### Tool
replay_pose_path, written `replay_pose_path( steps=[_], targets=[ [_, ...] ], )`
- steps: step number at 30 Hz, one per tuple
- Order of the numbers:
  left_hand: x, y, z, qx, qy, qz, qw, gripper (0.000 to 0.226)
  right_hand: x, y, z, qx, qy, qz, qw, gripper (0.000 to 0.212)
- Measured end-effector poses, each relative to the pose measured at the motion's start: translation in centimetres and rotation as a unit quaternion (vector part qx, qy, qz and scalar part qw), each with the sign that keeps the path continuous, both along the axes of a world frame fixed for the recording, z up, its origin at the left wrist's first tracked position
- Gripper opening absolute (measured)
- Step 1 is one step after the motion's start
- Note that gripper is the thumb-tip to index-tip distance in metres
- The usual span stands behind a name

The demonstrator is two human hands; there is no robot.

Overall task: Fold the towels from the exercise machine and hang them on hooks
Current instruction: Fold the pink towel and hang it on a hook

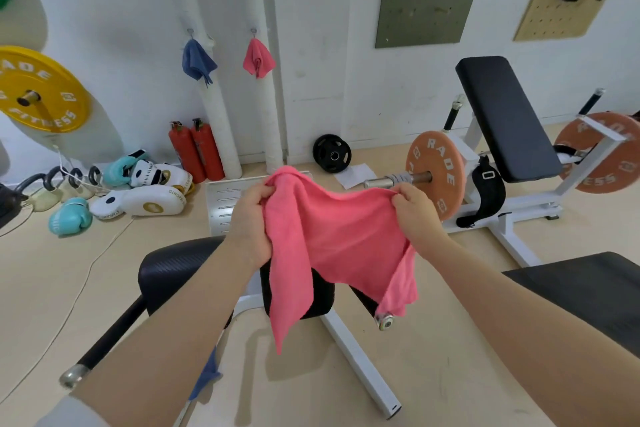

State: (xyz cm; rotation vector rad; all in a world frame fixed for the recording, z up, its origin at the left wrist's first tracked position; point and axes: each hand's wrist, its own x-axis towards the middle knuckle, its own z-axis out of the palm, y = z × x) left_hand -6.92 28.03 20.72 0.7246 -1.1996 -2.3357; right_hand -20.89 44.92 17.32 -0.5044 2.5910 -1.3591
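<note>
Pink towel point(332, 239): held up at frame centre, spread between my hands, lower corners hanging loose. My left hand point(251, 222) grips a bunched upper corner; my right hand point(414, 210) pinches the opposite edge. Below it, black pads of the exercise machine point(166, 270). Upper left of centre, a blue towel point(198, 61) and a second pink towel point(258, 57) hang on wall hooks point(254, 32).

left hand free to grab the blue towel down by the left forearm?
Probably not yet. The left hand grips one end of the pink towel, and the right hand grips the other. The blue towel sits partly hidden under the forearm.
</note>
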Motion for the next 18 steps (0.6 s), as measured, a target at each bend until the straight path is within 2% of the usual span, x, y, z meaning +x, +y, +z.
replay_pose_path(
  steps=[2, 5, 7, 9, 11, 13, 16, 18],
  targets=[
    [-1.4, -0.1, -0.1, -0.09, -0.082, -0.027, 0.992, 0.027, 0.2, -0.9, 1.2, -0.046, -0.011, 0.02, 0.999, 0.021],
    [-2.8, 0.6, -0.2, -0.271, -0.161, -0.08, 0.946, 0.05, 1.4, -2.3, 2.9, -0.052, -0.002, 0.102, 0.993, 0.02],
    [-3.0, 1.7, 0.1, -0.369, -0.134, -0.141, 0.909, 0.06, 2.3, -3.1, 3.7, -0.039, 0.027, 0.154, 0.987, 0.018],
    [-2.8, 2.7, 0.3, -0.406, -0.082, -0.209, 0.886, 0.057, 3.1, -3.7, 4.3, -0.036, 0.053, 0.199, 0.978, 0.015],
    [-2.4, 3.2, 0.2, -0.44, -0.049, -0.228, 0.867, 0.05, 3.7, -4.0, 4.5, -0.042, 0.077, 0.22, 0.972, 0.013],
    [-1.9, 2.9, 0.3, -0.48, -0.064, -0.224, 0.846, 0.04, 4.0, -4.0, 4.2, -0.034, 0.084, 0.22, 0.971, 0.006],
    [-1.3, 2.1, 0.3, -0.578, -0.108, -0.236, 0.773, 0.031, 4.5, -4.2, 3.2, -0.006, 0.064, 0.239, 0.969, 0.014],
    [-0.8, 1.6, 0.4, -0.631, -0.119, -0.216, 0.736, 0.026, 4.7, -4.5, 2.9, -0.028, 0.048, 0.245, 0.968, 0.015]
  ],
)
